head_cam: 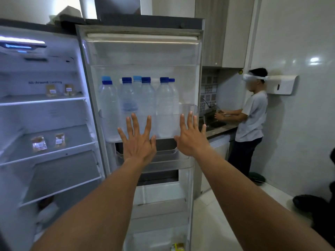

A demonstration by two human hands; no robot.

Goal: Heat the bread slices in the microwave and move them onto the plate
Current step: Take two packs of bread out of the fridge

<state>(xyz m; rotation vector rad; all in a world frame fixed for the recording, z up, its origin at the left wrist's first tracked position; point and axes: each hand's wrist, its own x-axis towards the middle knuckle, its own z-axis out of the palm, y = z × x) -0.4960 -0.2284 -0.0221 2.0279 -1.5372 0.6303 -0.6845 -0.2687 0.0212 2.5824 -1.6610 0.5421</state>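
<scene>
tiled wall (290, 127) and person (253, 116) at sink (216, 124) right of open fridge door (141, 55) | water bottles (146, 105) in door shelf | left hand (138, 144), right hand (191, 138) splayed before door, holding nothing

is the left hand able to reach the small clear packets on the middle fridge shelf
Probably yes: left hand is open and empty, the fridge door stands open, nothing fronts the small clear packets.

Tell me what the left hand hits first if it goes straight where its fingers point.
Probably the clear door shelf holding the water bottles; how far the left hand is from it is unclear.
</scene>
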